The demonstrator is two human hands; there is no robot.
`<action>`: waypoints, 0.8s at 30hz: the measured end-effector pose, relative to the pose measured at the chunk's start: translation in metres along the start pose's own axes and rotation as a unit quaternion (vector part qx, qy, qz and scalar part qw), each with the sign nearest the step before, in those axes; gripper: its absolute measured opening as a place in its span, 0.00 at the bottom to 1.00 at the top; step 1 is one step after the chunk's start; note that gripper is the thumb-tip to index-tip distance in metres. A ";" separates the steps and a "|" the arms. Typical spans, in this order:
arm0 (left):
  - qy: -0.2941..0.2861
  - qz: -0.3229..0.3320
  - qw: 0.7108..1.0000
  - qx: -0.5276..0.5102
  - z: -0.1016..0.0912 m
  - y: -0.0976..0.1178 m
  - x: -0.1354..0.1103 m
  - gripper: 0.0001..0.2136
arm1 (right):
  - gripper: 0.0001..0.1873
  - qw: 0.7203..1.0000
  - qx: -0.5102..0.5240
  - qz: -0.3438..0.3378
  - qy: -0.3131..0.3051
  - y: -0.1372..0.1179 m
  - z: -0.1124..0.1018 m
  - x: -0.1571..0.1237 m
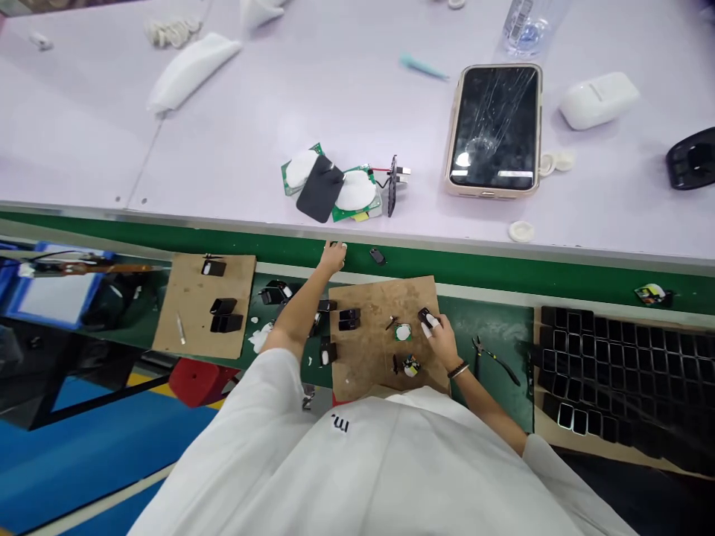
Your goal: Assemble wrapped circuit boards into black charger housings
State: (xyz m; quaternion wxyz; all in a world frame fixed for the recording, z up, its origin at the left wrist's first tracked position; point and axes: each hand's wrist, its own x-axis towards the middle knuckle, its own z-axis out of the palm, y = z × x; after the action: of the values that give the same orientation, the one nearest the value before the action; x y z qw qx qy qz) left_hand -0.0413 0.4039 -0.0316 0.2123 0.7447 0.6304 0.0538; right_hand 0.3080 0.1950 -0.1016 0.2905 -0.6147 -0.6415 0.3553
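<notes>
My left hand (333,257) is stretched forward to the green strip under the shelf's front edge. Its fingertips are partly hidden, and I cannot make out anything in them. A small black piece (377,257) lies to its right. My right hand (441,339), with white covers on its fingers, grips a small black plastic case (425,316) at the right edge of a cardboard sheet (369,372). On that sheet lie a green circuit board with a white pad (403,332), another small circuit assembly (412,365) and a pair of black cases (349,319).
Pliers (497,359) lie right of the cardboard, beside a large block of black cases (625,372). A second cardboard sheet (195,327) holds more cases at left. Above, the shelf (251,164) carries circuit boards (357,192), a phone (496,126) and a white earbud case (599,100).
</notes>
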 end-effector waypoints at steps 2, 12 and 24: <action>-0.034 0.006 0.999 0.010 0.012 0.004 -0.018 0.19 | 0.12 1.000 -0.002 0.003 0.003 -0.001 -0.002 -0.007; -0.006 -0.084 0.996 0.026 0.054 0.040 -0.045 0.25 | 0.12 0.999 -0.019 0.018 -0.027 0.003 -0.001 -0.005; -0.009 -0.198 0.980 0.009 0.037 -0.005 -0.035 0.29 | 0.12 0.994 -0.057 0.061 -0.068 0.017 0.000 -0.023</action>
State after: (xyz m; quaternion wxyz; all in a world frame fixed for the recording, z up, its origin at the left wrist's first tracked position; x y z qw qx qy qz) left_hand -0.0400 0.3620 -0.0603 0.2176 0.6078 0.7637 -0.0012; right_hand 0.3197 0.1720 -0.1142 0.1885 -0.6427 -0.6405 0.3757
